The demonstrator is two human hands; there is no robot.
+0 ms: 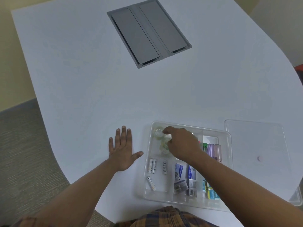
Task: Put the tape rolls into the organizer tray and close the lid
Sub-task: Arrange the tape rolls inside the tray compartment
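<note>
Nearest us, the clear plastic organizer tray (148, 161) sits at the table's near edge, lid off. In its near-left compartment we count four white cylindrical batteries (153, 166) — three upright in the picture, one lying slanted below them. To their right lie small blue-and-white packets (179, 172), count unclear under the forearm, and teal cartons (211, 192) at the near-right.

The right hand (182, 145) reaches over the tray's far-left compartment, fingers curled down onto the clear tape rolls (158, 132). We see one roll free just beyond the fingertips and at least two more blurred beneath the hand — three or so, we cannot fix the number. Whether the fingers pinch a roll or only touch it, we cannot tell.

The left hand (122, 149) lies flat on the white table (82, 79), fingers spread, holding nothing, just beside the tray's left wall.

We judge the rolls light, stiff rings with slick sides; best taken by pinching across the outer rim or hooking a finger through the core. No rolls show on the table, so placing looks nearly done.

The one clear flat plastic lid (255, 145) rests right of the tray, touching or near it — thin, flexible, lift it by an edge. Purple translucent containers (214, 151), two visible, stand in the far-right compartment. Farthest, one grey metal cable hatch (148, 33) is set in the table.
</note>
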